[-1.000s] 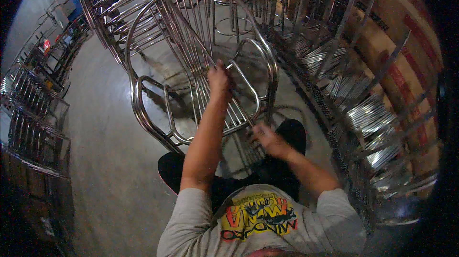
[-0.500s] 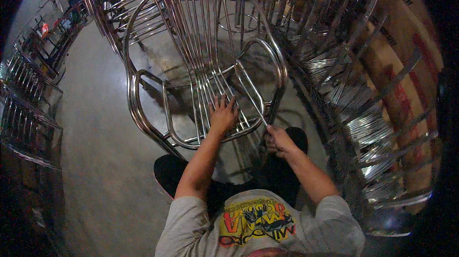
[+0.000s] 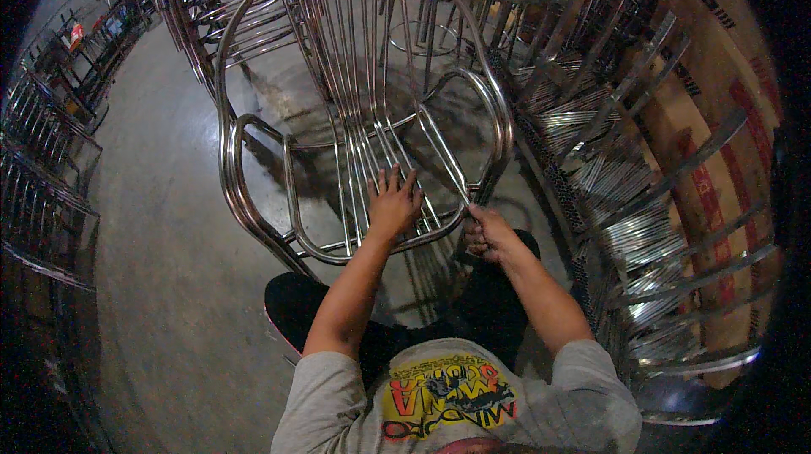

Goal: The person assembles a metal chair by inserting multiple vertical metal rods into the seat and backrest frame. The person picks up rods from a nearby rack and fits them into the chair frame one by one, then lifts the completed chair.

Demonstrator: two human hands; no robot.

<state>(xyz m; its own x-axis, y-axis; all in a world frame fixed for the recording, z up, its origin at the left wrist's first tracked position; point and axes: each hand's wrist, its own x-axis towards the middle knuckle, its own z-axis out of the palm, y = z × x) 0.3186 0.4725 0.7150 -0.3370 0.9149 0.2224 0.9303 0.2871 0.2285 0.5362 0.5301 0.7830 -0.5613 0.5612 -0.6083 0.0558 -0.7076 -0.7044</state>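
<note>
A shiny chair frame of bent metal tube [image 3: 363,150] stands upright before me, with a tall rounded back, looped armrests and thin rods running down the back and along the seat. On the front part of the seat rods my left hand [image 3: 394,205] lies flat, its fingers spread. My right hand [image 3: 492,234] is closed at the seat's front right corner, gripping what looks like a thin metal rod [image 3: 460,190]. That rod points up and away along the seat's right side bar. The part inside my fist is hidden.
A heap of shiny metal rods [image 3: 642,234] lies along the right, beside brown cardboard [image 3: 693,125]. Stacked tube frames [image 3: 245,19] stand behind the chair on the left. More chair frames [image 3: 46,192] line the far left, across the grey floor [image 3: 160,243].
My right hand has moved slightly up and left, closer to the seat's front corner, and less of the thin rod shows. The left hand stays on the seat rods.
</note>
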